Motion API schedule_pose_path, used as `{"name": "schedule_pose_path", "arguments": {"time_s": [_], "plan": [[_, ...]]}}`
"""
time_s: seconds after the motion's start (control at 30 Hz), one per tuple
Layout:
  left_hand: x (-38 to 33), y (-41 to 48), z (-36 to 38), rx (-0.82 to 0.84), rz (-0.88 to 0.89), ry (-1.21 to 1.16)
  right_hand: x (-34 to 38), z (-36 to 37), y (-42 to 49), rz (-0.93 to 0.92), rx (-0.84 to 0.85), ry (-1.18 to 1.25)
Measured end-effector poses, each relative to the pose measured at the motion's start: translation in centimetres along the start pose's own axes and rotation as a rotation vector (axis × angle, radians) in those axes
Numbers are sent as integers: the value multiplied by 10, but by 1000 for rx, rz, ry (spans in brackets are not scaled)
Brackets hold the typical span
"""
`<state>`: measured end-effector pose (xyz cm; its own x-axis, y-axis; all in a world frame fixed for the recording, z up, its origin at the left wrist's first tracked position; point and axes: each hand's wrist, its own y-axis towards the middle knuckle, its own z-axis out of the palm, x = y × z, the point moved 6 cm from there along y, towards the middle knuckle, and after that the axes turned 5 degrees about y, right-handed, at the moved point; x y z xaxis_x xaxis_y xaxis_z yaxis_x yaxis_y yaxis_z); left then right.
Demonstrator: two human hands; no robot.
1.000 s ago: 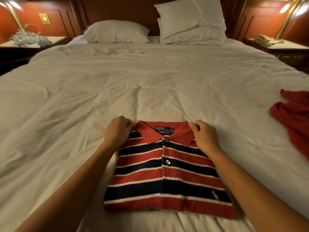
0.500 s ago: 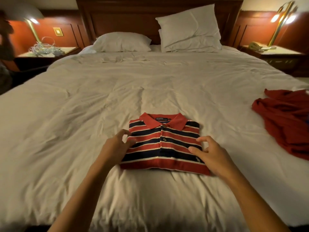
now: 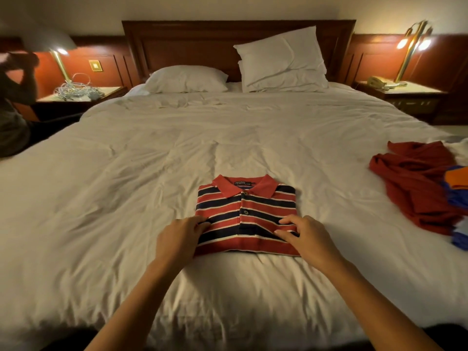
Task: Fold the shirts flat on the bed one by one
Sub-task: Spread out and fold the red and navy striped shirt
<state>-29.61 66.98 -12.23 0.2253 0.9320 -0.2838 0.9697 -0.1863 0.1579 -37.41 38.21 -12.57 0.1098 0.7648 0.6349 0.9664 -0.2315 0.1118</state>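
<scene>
Red-and-navy striped shirt [image 3: 266, 214] lies folded in the middle of the bed [image 3: 114, 198], collar toward the headboard [image 3: 192, 46], its collar-to-hem axis running straight away from the person. Left hand [image 3: 179, 240] and right hand [image 3: 307, 240] flank its near corners, fingers [image 3: 288, 220] loosely bent, tips resting on the cloth, gripping nothing.

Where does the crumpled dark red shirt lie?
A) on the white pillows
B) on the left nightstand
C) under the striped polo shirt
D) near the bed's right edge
D: the crumpled dark red shirt lies on the white bed cover near its right edge, apart from the folded striped polo shirt.
</scene>
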Motion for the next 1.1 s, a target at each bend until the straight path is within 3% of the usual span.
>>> {"name": "schedule_pose_path", "arguments": {"time_s": [0.13,0.33,0.47,0.7,0.93,1.1], "plan": [[14,31,-8,82,-41,-4,1,-12,29,15,35,-107],[1,107,-12,111,-68,-310,3,-17,110,12,5,-7],[-12,139,23,394,-118,-399,-14,7,151,114,156,47],[-7,183,55,611,-50,-292,-33,30,187,150,314,63],[-6,199,62,743,36,-323,-30,35,200,102,531,83],[-6,199,52,724,47,-559,-23,23,204,46,506,172]]}}
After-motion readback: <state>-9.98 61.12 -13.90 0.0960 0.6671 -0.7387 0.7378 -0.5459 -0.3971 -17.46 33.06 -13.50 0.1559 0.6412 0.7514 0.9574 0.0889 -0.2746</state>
